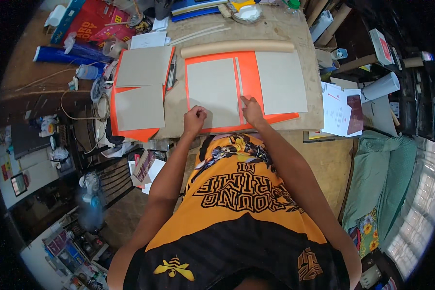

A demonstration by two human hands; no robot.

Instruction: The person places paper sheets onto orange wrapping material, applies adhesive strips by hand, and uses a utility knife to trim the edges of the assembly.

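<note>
An orange sheet [249, 77] lies on the table with two grey boards on it, a left board [212, 87] and a right board [281, 82]. Between them, close to the left board, runs a narrow grey strip [239, 72]. My right hand [253, 112] rests at the strip's near end, index finger stretched out and thumb apart from it. At the left board's near left corner is my left hand [195, 119], its fingers curled together; whatever they may pinch is hidden. A brown paper roll [237, 48] lies across the sheet's far edge.
Left of the sheet, more grey boards [140, 107] lie on orange material, with a cutter knife [171, 73] beside them. Thin pale strips [200, 34] and a bowl of white paste [247, 13] are farther back. Papers [335, 108] stick out beyond the table's right edge [320, 96].
</note>
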